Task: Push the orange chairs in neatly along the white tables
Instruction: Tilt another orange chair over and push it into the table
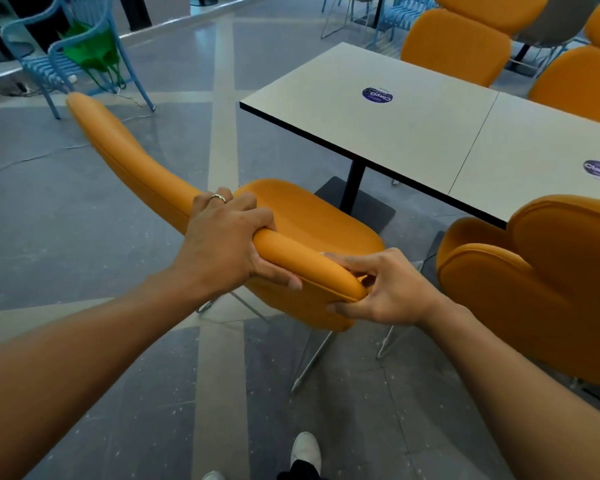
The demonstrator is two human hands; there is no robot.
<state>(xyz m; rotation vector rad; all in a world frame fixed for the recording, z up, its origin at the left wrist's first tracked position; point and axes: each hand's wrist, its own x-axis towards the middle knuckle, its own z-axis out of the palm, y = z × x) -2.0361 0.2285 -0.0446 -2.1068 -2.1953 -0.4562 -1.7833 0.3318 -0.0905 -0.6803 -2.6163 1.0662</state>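
The left grip (222, 244) is curling over the backrest top of the orange chair (312, 216) while the right grip (385, 289) is pinching its end. The chair is standing skewed, just off the white counter (395, 133) corner. The neighbouring chair (534, 289) is already sitting tucked in, so this one is awaiting squaring and pushing in.

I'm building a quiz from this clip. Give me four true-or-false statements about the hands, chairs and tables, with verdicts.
1. The left hand and right hand both grip the backrest of the orange chair. True.
2. That chair's seat is tucked fully under the white table. False: the seat stands in the open, short of the table's edge.
3. A green bag is on a blue chair. True.
4. The table top is bare. False: a round purple sticker lies on it.
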